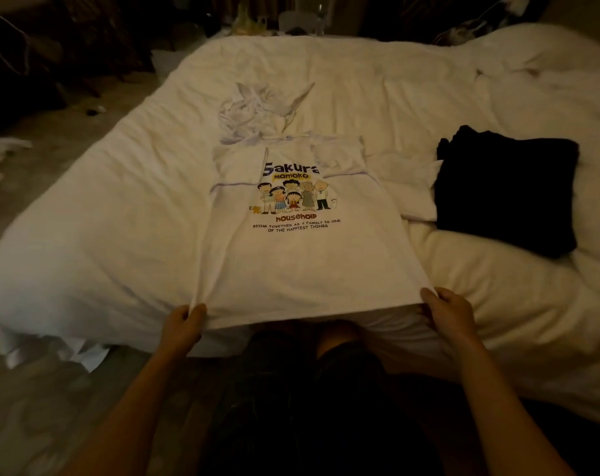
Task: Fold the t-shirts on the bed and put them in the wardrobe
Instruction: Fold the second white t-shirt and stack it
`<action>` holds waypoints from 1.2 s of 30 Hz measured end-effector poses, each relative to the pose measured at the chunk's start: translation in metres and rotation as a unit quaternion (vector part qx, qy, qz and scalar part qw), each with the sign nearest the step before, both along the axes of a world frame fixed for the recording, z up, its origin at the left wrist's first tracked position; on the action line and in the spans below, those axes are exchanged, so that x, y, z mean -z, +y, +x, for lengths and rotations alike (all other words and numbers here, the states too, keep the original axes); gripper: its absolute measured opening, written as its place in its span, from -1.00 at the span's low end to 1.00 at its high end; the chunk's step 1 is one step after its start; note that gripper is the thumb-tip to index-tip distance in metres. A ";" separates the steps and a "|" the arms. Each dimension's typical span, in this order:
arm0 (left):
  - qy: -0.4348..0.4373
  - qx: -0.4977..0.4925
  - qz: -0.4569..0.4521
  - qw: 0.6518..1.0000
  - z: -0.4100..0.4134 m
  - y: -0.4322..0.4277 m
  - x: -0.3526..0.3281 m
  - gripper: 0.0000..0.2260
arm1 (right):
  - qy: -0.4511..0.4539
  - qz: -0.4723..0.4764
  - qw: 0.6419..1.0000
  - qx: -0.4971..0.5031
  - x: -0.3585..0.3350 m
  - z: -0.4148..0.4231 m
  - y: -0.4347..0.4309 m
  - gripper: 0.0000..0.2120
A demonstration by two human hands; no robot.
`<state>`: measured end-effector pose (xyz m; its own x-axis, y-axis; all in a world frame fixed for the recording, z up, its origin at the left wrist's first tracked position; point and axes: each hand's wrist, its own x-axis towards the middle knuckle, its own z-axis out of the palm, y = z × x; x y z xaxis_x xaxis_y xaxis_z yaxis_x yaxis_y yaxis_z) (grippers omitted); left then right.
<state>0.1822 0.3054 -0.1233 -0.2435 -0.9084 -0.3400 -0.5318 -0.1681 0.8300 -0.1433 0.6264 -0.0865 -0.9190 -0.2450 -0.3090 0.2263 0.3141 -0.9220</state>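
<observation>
The left hand (185, 321) and right hand (446, 312), fingers curled, each pinch a hem corner of a white printed t-shirt (291, 266). It lies print up on a rumpled white bed (102, 218). Beyond it sits a crumpled white garment (257, 108), and to the right a folded black garment (508, 190). The room is dim. White scraps (3, 149) lie on the floor (51, 389) at left, and the far clutter is too dark to identify.

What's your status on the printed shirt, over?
Left hand and right hand each pinching a hem corner. Printed t-shirt spread print-up on bed, hem taut. Crumpled white garment at its collar end; black garment apart, right side.
</observation>
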 end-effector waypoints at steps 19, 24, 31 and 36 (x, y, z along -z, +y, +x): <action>0.060 -0.007 -0.088 0.994 0.076 0.040 -0.022 -0.76 | 0.024 -0.118 0.992 0.024 -0.018 0.052 0.058 -0.85; 0.108 0.001 -0.133 0.985 0.085 0.054 -0.033 -0.79 | 0.046 -0.124 0.991 0.004 -0.024 0.057 0.072 -0.93; 0.144 0.019 -0.190 0.971 0.083 0.038 -0.060 -0.87 | 0.113 -0.120 0.985 -0.051 -0.045 0.052 0.077 -0.70; 0.165 0.033 -0.155 0.973 0.075 0.017 -0.083 -0.87 | 0.171 -0.138 0.975 -0.030 -0.065 0.043 0.061 -0.85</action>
<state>0.2573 0.3222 -0.0402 -0.3540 -0.9336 0.0549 -0.2291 0.1434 0.9628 -0.1000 0.6879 -0.0211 -0.9379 -0.3324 0.0988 -0.1212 0.0473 -0.9915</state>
